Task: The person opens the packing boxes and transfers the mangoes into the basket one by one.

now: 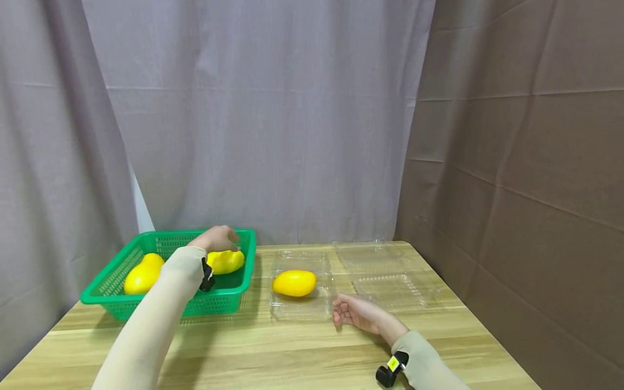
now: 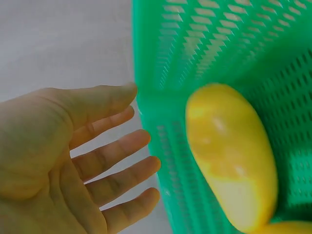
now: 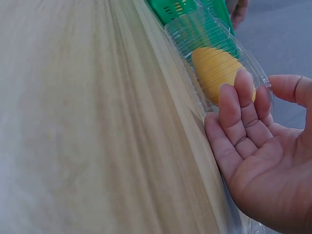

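Observation:
My left hand [image 1: 218, 238] hovers over the right part of a green plastic basket [image 1: 247, 260]. In the left wrist view its fingers are spread beside the basket wall and hold nothing. Just below it in the basket lies a yellow mango [image 1: 226, 262], and another mango [image 1: 142, 275] lies at the basket's left side. My right hand [image 1: 358, 313] is at the right side of a clear plastic clamshell box [image 1: 292, 311], fingers loosely bent and holding nothing. One mango [image 1: 294, 283] sits in that box.
A second clear clamshell box [image 1: 390, 290] lies with its lid folded back at the right of the wooden table [image 1: 273, 352]. A grey curtain [image 1: 273, 135] hangs behind the table, with a brownish one [image 1: 526, 162] along the right.

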### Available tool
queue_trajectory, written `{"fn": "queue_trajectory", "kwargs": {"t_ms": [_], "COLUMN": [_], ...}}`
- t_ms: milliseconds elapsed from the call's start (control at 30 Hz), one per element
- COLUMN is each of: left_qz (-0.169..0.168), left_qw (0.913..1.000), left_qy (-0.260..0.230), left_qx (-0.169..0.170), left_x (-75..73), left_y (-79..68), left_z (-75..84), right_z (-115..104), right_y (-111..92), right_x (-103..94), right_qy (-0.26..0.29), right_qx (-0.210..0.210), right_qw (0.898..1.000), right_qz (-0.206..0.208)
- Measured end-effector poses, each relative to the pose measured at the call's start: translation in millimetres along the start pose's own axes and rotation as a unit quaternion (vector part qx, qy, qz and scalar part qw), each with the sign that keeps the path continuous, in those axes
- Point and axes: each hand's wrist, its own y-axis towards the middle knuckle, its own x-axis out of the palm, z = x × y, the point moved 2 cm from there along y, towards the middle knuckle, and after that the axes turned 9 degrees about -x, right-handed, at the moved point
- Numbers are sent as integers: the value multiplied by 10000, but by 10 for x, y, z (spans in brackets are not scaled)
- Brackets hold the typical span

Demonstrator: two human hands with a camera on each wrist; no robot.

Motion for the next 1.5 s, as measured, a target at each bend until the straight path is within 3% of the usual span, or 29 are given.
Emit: {"fn": "queue_trajectory", "kwargs": {"t_ms": [300,467,667,867,1100,1267,1500], "left_qz": [192,202,75,-118,-305,-255,-63], "left_qw": [9989,9963,9929,9921,9903,9892,9843], "left_qy": [70,343,612,734,661,654,1119], "left_qx": [423,766,1019,1006,1180,1286,1364], "left_x": [34,186,430,648,871,988,1145], "left_y": [42,41,21,9,34,58,139], "left_z": [574,873,1113,1228,1247,1243,1233], "right_z": [-14,1,16,14,12,13,5], "right_y": [-7,-5,6,11,8,2,-4], "right_x": [-11,-2,9,18,31,25,16], "right_qy": [43,27,-16,-25,-86,-73,-41], "right_qx": [-29,-16,6,-8,-10,-40,-33], "right_qw": [10000,10000,10000,10000,10000,10000,9999], "right_qz": [-20,-13,41,37,6,-22,-87]}}
